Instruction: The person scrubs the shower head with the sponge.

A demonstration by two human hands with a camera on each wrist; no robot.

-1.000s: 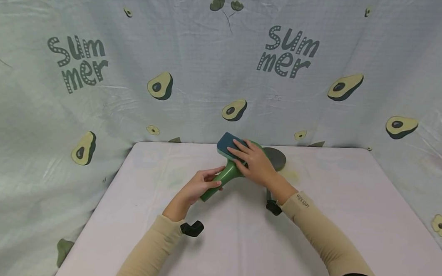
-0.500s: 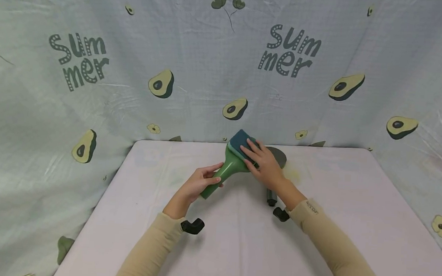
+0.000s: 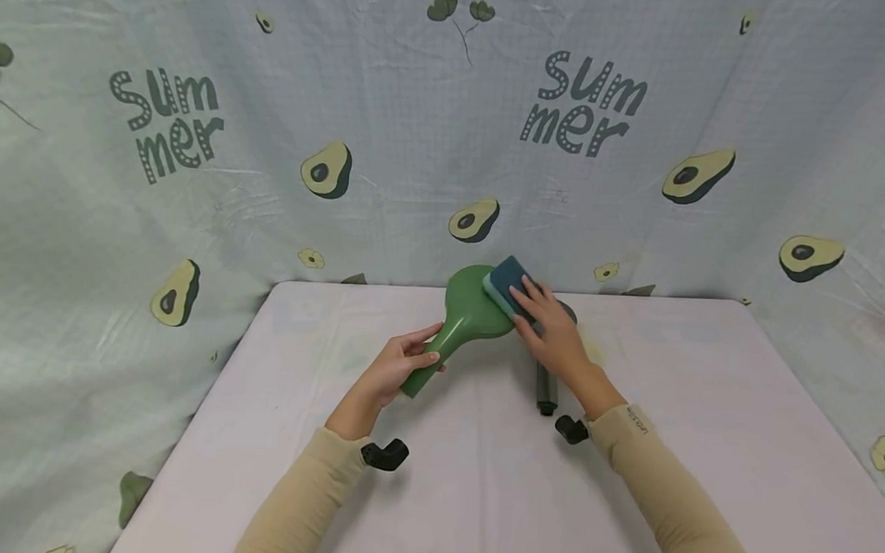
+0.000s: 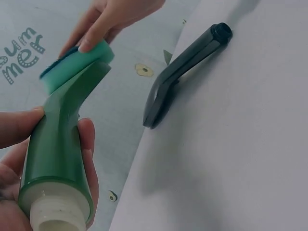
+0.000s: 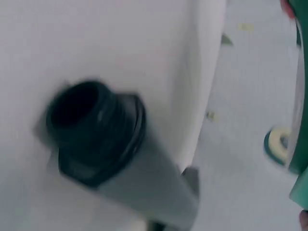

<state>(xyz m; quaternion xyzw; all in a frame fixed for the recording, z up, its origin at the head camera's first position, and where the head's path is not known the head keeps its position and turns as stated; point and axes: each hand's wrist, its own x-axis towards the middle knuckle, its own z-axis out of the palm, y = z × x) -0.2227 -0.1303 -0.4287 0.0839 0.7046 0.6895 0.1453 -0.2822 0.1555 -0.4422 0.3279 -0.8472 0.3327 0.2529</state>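
"Fingers of the left hand (image 3: 396,366): what do they hold?"

"A green shower head (image 3: 474,312), gripped by its handle above the tabletop (image 3: 469,495). The right hand (image 3: 557,337) pinches a sponge (image 3: 510,277) against the head's edge."

"How would such wiping go well?"

"Likely with a steady hold and the sponge pressed flat."

"What is hidden?"

"The green head's far face. The right hand partly covers a dark shower head (image 3: 547,389) on the tabletop; the right wrist view is blurred."

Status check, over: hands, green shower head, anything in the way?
Left hand grips green shower head by handle. Right hand holds sponge against its head end. Dark gray shower head on table, not between them.
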